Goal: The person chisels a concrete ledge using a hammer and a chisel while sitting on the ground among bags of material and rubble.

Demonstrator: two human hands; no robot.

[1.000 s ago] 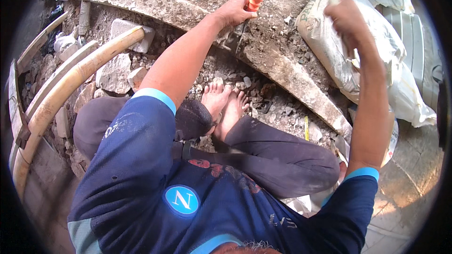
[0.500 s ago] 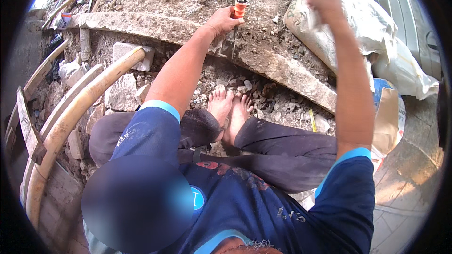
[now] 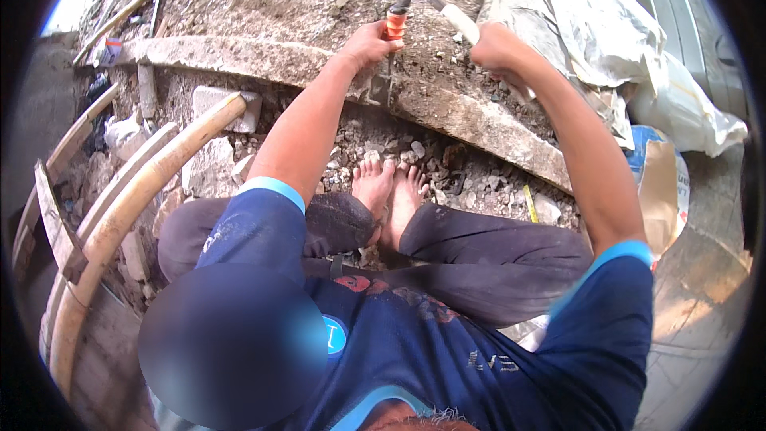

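My left hand is closed round the orange grip of a chisel. The chisel stands nearly upright, its thin metal shaft running down to a long concrete edge; I cannot make out its tip clearly. My right hand grips the pale handle of a claw hammer. The dark hammer head lies at the top of the chisel and appears to touch it, with the claw pointing up and away. Both arms reach forward over my bare feet.
White sacks lie at the right, with a torn brown paper bag nearer me. Curved wooden poles and a pale block are on the left. Loose rubble fills the trench around my feet; a yellow strip lies there.
My right hand has swung the hammer down and leftward from its raised position, bringing the head to the chisel top. My left hand still holds the chisel at nearly the same spot.
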